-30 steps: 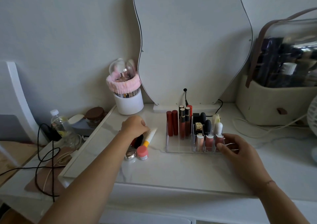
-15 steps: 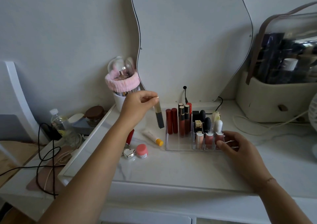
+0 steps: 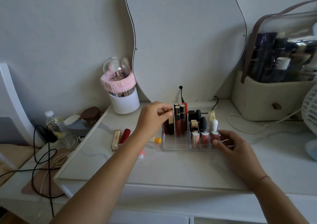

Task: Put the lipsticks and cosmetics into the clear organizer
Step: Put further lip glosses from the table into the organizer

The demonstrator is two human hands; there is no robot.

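The clear organizer (image 3: 175, 146) stands on the white tabletop with several lipsticks and glosses upright in it. My left hand (image 3: 152, 119) pinches the gold top of a dark lip tube (image 3: 171, 125), which stands in the organizer's back left compartment beside a red tube. My right hand (image 3: 231, 144) rests against the organizer's right front corner. Loose on the table to the left lie a beige tube (image 3: 116, 139), a red lipstick (image 3: 125, 135), a white tube with an orange cap (image 3: 155, 140) and a small pink jar (image 3: 141, 154), partly hidden by my left arm.
A wavy mirror (image 3: 185, 40) leans on the wall behind. A white brush holder with a pink band (image 3: 122, 93) stands back left. A cream case with a clear lid (image 3: 267, 95) and a fan (image 3: 309, 113) sit right. Cables, a bottle and a jar lie left.
My left hand picked up the dark tube from the table, carried it right through the air and lowered it into the organizer's back left compartment. My right hand stayed at the organizer.
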